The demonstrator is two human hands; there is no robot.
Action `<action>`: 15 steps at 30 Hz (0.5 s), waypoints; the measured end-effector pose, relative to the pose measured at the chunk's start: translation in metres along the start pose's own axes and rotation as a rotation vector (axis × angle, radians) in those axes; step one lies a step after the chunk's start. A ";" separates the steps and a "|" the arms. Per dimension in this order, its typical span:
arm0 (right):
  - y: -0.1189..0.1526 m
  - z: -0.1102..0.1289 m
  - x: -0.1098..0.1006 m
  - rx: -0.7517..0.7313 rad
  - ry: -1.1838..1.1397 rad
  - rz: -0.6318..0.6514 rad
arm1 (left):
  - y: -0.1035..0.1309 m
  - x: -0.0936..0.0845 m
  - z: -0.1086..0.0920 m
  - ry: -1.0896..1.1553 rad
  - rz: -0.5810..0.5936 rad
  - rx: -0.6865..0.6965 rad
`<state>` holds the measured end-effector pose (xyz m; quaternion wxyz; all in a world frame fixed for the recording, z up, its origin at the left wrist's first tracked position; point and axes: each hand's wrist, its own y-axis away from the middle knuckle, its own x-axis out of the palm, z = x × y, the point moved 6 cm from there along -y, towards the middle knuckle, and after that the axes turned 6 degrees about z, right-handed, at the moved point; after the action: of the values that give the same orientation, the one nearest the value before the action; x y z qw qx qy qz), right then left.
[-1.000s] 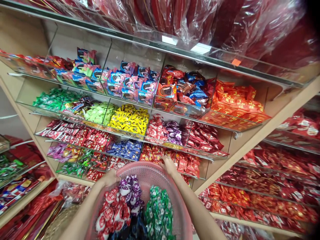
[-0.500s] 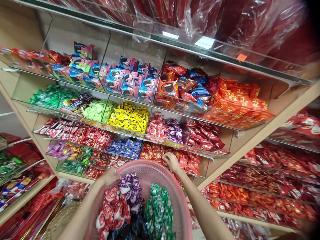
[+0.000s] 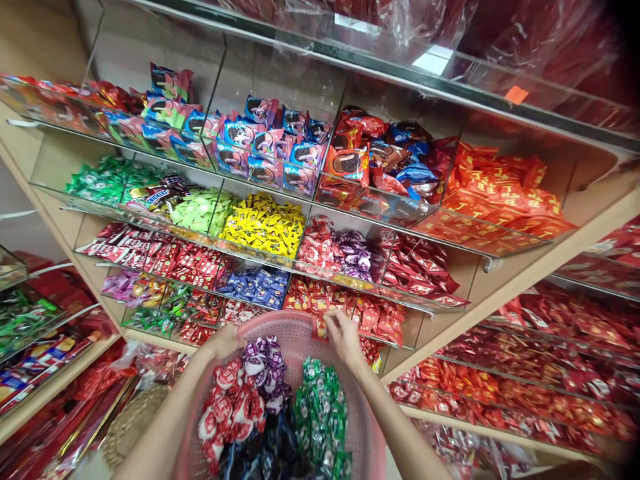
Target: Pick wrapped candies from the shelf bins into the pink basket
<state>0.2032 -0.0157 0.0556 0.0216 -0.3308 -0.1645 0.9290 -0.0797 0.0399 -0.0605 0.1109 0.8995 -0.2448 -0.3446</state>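
Note:
My left hand (image 3: 224,343) grips the rim of a pink plastic basket (image 3: 361,393) on its left side. My right hand (image 3: 344,333) pinches a small red candy packet (image 3: 320,327) over the basket's far rim. Inside the basket lie red-and-white wrapped candies (image 3: 233,407), purple-and-white ones (image 3: 265,367), green ones (image 3: 321,413) and dark-wrapped ones (image 3: 265,447). Just beyond my right hand is a shelf bin of similar red packets (image 3: 313,293).
Glass-fronted shelves ahead hold yellow candies (image 3: 263,225), blue packets (image 3: 255,287), cookie packs (image 3: 260,147) and orange packets (image 3: 505,190). More red candies (image 3: 540,373) fill shelves at right. A woven basket (image 3: 131,423) stands lower left. A wooden side panel (image 3: 525,280) slants at right.
My right hand has drawn back slightly from the bin of red packets, and a red packet now shows in its fingers. My left hand stays on the basket rim.

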 end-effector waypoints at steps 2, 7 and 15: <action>0.008 -0.014 0.032 0.050 -0.072 0.112 | -0.001 0.001 0.002 0.013 -0.001 0.012; 0.013 -0.059 0.092 0.169 -0.077 0.190 | -0.002 0.002 0.005 0.016 -0.010 -0.008; 0.008 -0.082 0.128 0.178 -0.028 0.266 | -0.002 0.000 0.010 -0.035 -0.038 -0.051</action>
<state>0.1548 0.0192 -0.0842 -0.0749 -0.3333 -0.0365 0.9391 -0.0861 0.0412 -0.0687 0.1230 0.8947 -0.2207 -0.3683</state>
